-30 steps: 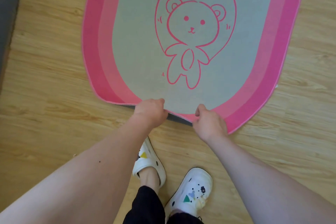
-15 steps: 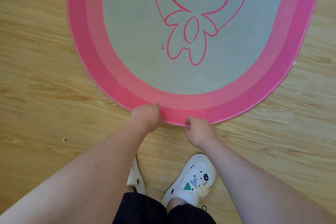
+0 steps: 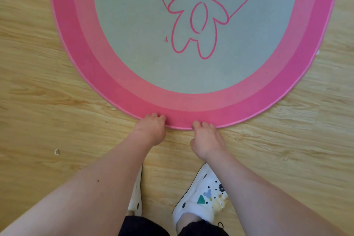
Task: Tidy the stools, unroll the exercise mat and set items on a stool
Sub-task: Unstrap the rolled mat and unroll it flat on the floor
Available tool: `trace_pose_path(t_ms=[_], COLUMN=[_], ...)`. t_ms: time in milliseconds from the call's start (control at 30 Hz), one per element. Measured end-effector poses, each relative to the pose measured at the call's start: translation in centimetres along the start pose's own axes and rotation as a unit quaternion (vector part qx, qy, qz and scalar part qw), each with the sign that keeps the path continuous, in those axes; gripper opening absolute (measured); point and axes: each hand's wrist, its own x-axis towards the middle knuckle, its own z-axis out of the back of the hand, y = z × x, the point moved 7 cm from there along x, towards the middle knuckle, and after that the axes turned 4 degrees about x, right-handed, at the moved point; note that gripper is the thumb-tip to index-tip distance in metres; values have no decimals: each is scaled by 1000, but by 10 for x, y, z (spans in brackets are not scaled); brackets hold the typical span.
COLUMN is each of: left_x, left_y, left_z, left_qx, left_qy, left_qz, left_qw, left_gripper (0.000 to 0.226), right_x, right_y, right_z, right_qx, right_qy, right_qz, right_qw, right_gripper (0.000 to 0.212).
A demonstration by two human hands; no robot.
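The exercise mat (image 3: 118, 90) lies spread flat on the wooden floor (image 3: 47, 92), its rounded near end pointing toward the person. It has a deep pink outer band, a paler pink band inside that, and a grey-green middle carrying a bear drawing (image 3: 197, 25) in pink outline, whose head is cut off by the top of the view. A small white tag (image 3: 318, 51) peeks out from under the mat's right-hand edge.

Both hands are at the near rim, close together but not touching. The left hand (image 3: 151, 128) has its fingers curled over the edge of the outer pink band, grasping it, with the knuckles toward the camera. The right hand (image 3: 207, 138) grasps the same edge just beside it, fingertips bent onto the rim. Whether the thumbs go underneath the mat cannot be told. The rim between the two hands sits low against the floor. Both forearms are bare and reach down from the bottom corners.

Below the hands stand two white clogs, well back from the mat: the left clog (image 3: 135, 193) is mostly hidden behind the left forearm, and the right clog (image 3: 203, 197) bears coloured charms and black dots. Dark trouser hems (image 3: 145, 226) show at the bottom edge. A small pale scrap (image 3: 57, 151) lies alone on the floor to the left.
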Motion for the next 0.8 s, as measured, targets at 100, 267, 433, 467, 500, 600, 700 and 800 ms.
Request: trace_pose_path(t_ms=[100, 267, 433, 467, 500, 600, 700, 800], left_x=[10, 26, 29, 31, 34, 44, 52, 62], left_y=[-1, -1, 1, 4, 7, 19, 29, 36], left_z=[12, 33, 82, 87, 91, 89, 84, 77], left_qx=[42, 74, 66, 64, 66, 74, 86, 76], left_qy=[-25, -70, -273, -285, -286, -282, -295, -330], left_qz=[-21, -91, -186, -186, -186, -186, -194, -209], left_qw=[999, 991, 941, 938, 938, 938, 931, 917], left_gripper=[28, 23, 63, 72, 81, 101, 111, 114], right_x=[14, 38, 48, 49, 51, 60, 68, 79], right_y=[5, 14, 27, 31, 35, 34, 21, 15], right_z=[14, 26, 60, 69, 75, 82, 78, 69], right_qx=[-61, -109, -123, -130, -139, -135, -132, -141], right_qy=[-13, -38, -160, -188, -207, -228, -238, -240], right_qz=[22, 48, 124, 144, 159, 182, 197, 206], right_qw=[998, 992, 972, 963, 955, 947, 942, 938], right_gripper=[49, 43, 50, 54, 58, 81, 104, 115])
